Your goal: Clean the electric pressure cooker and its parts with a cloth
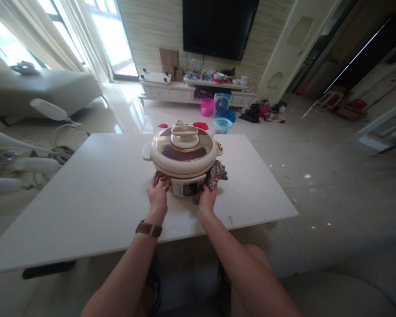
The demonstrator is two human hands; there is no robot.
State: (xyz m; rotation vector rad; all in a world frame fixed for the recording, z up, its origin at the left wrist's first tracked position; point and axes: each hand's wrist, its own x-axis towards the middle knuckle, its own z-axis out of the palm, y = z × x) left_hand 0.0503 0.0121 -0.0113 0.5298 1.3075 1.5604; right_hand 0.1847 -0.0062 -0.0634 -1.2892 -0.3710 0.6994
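Observation:
A cream electric cooking pot [184, 169] stands upright on the white table [102, 193], with a control panel on its front. Its lid [185, 147] is on and has a dark, partly see-through top and a cream handle. My left hand [158, 193] has its fingers curled against the lower left of the pot's base, below the rim. In my right hand [207, 199] is a bunched brown-and-white patterned cloth [215, 175], pressed against the pot's right side. Part of the right fingers is hidden behind the cloth.
Beyond the table stand a pink basket [207, 107], a light blue basket [222, 126] and a low white cabinet [158, 91] with assorted items on it. White lamp-like parts [36, 165] are by the table's left edge. Bags [262, 111] lie on the floor.

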